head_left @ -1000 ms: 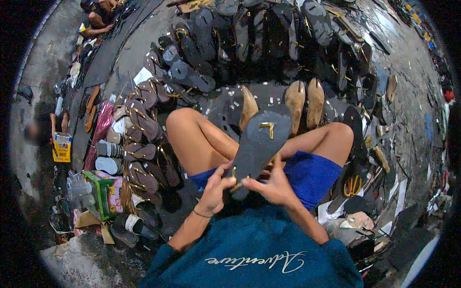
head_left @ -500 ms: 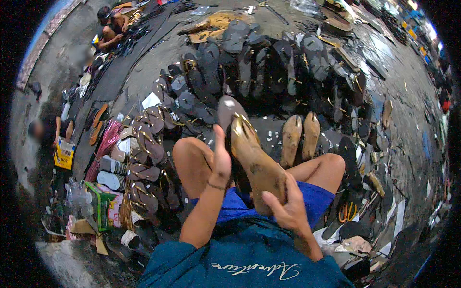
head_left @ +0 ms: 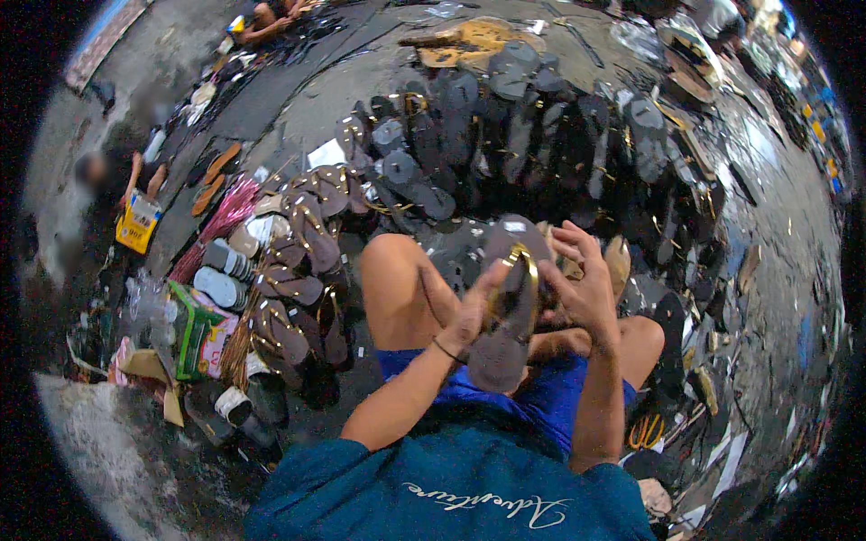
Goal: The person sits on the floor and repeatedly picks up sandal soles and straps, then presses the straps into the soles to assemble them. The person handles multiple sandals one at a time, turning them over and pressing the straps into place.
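A dark brown flip-flop (head_left: 501, 356) with gold straps is upright in front of my lap, with a small white sticker near its toe. My left hand (head_left: 471, 316) grips its left edge by the strap. Just right of the sandal, my right hand (head_left: 582, 284) is raised with fingers apart, and I see nothing held in it. Behind that hand, a worn tan foot-shaped form (head_left: 619, 266) stands partly covered. Another tan shape shows between my fingers, mostly hidden.
Rows of dark sandals (head_left: 514, 135) curve around in front. More gold-strapped sandals (head_left: 311, 239) lie at my left, beside a green box (head_left: 194, 338) and pink strands (head_left: 216, 230). Orange-yellow scissor-like handles (head_left: 646, 433) lie at right. Another person (head_left: 271, 22) sits far left.
The foot form that was in the sandal, held by my right hand, is out of it. My left hand has closed on the sandal, and my right hand has moved up and opened. The view has shifted.
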`<action>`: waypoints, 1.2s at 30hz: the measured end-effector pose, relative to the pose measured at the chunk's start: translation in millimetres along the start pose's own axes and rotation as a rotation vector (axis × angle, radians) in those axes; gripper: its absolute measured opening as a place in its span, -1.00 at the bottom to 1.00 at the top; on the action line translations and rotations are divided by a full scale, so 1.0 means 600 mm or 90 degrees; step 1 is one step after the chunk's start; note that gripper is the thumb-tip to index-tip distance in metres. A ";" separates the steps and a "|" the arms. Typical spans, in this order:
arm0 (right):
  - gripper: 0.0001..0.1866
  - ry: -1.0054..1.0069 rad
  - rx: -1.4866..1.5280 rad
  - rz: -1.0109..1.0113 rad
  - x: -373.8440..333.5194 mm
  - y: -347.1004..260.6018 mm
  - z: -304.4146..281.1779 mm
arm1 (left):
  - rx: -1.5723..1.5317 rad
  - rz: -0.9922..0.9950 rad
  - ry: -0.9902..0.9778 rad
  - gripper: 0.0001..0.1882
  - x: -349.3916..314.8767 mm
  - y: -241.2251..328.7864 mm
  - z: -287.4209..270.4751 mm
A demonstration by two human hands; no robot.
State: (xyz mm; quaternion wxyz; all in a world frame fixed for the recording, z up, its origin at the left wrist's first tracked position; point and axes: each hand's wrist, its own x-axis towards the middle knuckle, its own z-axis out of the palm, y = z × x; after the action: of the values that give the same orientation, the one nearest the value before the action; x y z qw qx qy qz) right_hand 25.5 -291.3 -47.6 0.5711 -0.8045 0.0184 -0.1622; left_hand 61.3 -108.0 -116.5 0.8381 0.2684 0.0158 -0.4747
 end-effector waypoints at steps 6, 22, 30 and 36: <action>-0.74 -0.044 -0.116 0.021 0.062 0.071 0.057 | 0.364 0.172 0.153 -0.44 -0.047 -0.001 0.027; -0.52 -0.097 0.047 0.282 -0.051 0.205 0.105 | 0.642 0.363 0.518 -0.64 -0.014 0.344 -0.272; -0.60 -0.107 0.048 0.299 -0.094 0.198 0.104 | 0.890 0.034 0.446 -0.68 0.071 0.348 -0.382; -0.65 -0.014 -0.067 0.187 -0.062 0.148 0.094 | 0.498 0.225 0.297 -0.73 -0.012 0.356 -0.208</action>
State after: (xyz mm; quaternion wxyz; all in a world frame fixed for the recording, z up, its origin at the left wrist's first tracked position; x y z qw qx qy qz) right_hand 19.9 -262.8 -155.4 0.5462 -0.8236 0.1376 -0.0669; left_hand 257.7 42.6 -128.3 0.7164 0.6607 -0.0221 -0.2230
